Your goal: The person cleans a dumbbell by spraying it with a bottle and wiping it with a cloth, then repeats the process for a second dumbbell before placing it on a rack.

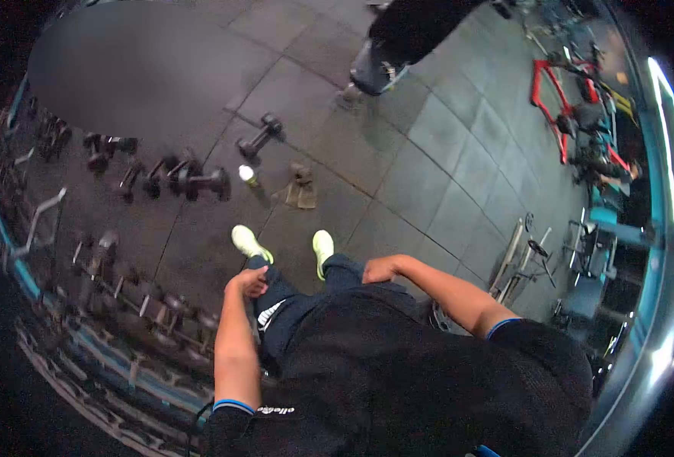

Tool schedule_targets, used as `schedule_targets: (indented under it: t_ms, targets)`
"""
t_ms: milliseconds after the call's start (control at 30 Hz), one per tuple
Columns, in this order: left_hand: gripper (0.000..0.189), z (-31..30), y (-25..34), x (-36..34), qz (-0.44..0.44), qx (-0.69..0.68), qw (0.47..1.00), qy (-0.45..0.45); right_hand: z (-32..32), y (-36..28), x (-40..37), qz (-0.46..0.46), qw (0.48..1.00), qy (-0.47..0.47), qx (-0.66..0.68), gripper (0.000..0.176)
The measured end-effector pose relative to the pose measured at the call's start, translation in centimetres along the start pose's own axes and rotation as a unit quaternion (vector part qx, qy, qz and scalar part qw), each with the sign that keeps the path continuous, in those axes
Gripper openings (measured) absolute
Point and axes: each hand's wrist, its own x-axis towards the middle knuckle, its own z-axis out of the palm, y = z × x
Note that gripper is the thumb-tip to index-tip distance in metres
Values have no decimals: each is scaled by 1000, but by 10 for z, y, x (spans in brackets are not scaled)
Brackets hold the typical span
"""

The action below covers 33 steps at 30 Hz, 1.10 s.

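Observation:
My left hand [250, 283] rests by my left thigh with its fingers curled in against the dark trousers [295, 305]. On the other side, my right hand [383, 270] is closed in a fist at the trouser fabric near my right thigh. Whether cloth is pinched in either hand is hidden. Ahead of my pale yellow-green shoes [250, 244], a dumbbell [261, 136] lies on the floor. Between it and my feet stand a small bottle with a bright top [247, 175] and a brownish cloth-like item [301, 189].
Several dumbbells [200, 181] lie in a row at the left, near a dumbbell rack [154, 308]. A person in dark clothing [413, 38] is at the top. Red-framed gym equipment [548, 107] and benches [581, 297] line the right side. Dark tiles [451, 198] cover the floor.

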Motion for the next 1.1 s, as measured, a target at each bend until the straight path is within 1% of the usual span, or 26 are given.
schedule_targets:
  t_ms: [33, 67, 133, 233, 267, 300, 333, 367, 433, 467, 500, 533, 567, 600, 633, 667, 700, 733, 767, 833, 867, 900, 933, 1000, 1067, 1100]
  targets:
    - [63, 6, 10, -8, -29, 42, 999, 9, -1, 5, -3, 10, 1000, 11, 4, 34]
    - [64, 17, 15, -16, -32, 140, 990, 11, -1, 12, -8, 15, 1000, 19, 4, 34]
    - [67, 34, 25, -45, -41, 329, 943, 20, -1, 16, -12, 21, 999, 30, 3, 35]
    - [51, 36, 27, -48, 27, 401, 914, 63, -6, 13, -20, 45, 994, 32, 90, 36]
    - [44, 17, 5, -23, 159, 471, 867, 7, -8, 14, -19, 47, 993, 27, 103, 36]
    - [37, -5, -8, 1, 283, 529, 798, -52, -9, 11, -10, 47, 992, 20, 118, 36]
    - [32, 5, 0, -37, 190, 405, 892, -65, -9, 5, -1, 45, 990, 11, 132, 36]
    - [36, 4, -5, -56, 116, 276, 948, -104, -12, -6, 6, 46, 993, 9, 108, 36]
    - [45, 2, -11, -88, 133, 372, 918, 27, -22, -34, 19, 51, 997, 8, 60, 36]
    - [52, -11, -31, -70, 140, 369, 914, 94, -23, -47, 29, 66, 988, -25, 139, 36]
    - [59, -21, -37, -66, 146, 361, 907, 161, -28, -68, 36, 73, 990, -19, 123, 36]
    - [72, -39, -44, -64, 119, 380, 898, 185, -33, -92, 45, 78, 991, -16, 108, 36]
    - [73, -51, -43, -79, 101, 406, 882, 217, -35, -116, 58, 83, 992, -17, 93, 37]
    - [73, -68, -43, -94, 81, 432, 863, 248, -33, -115, 98, 74, 991, -21, 107, 29]
    - [74, -91, -45, -104, 62, 457, 843, 277, -37, -156, 95, 90, 989, -13, 114, 28]
    - [62, -127, -49, -106, 75, 420, 877, 219, -39, -180, 116, 102, 992, -26, 75, 28]
    - [58, -157, -63, -97, 108, 371, 907, 166, -44, -201, 138, 113, 992, -38, 35, 28]
    - [55, -183, -86, -80, 138, 318, 931, 115, -51, -212, 168, -9, 999, -13, -34, 29]
    - [54, -206, -100, -71, 167, 261, 949, 63, -56, -214, 205, -133, 986, 12, -102, 30]
    - [54, -222, -93, -108, 130, 225, 965, -23, -73, -244, 245, -195, 963, 143, -117, 31]
    - [54, -222, -76, -141, 115, 227, 965, -60, -81, -272, 252, -133, 959, 241, -65, 30]
    - [53, -228, -59, -161, 100, 229, 963, -96, -90, -302, 258, -70, 940, 335, -13, 30]
    - [52, -235, -83, -138, 124, 189, 966, -128, -104, -325, 261, -61, 930, 361, 8, 31]
    - [52, -251, -79, -120, 111, 176, 967, -147, -138, -335, 287, -51, 916, 397, 3, 32]
    - [49, -280, -56, -136, 68, 135, 978, -141, -164, -347, 337, -59, 917, 393, -36, 33]
    - [47, -300, -23, -143, 47, 100, 986, -127, -191, -349, 358, -69, 919, 382, -69, 33]
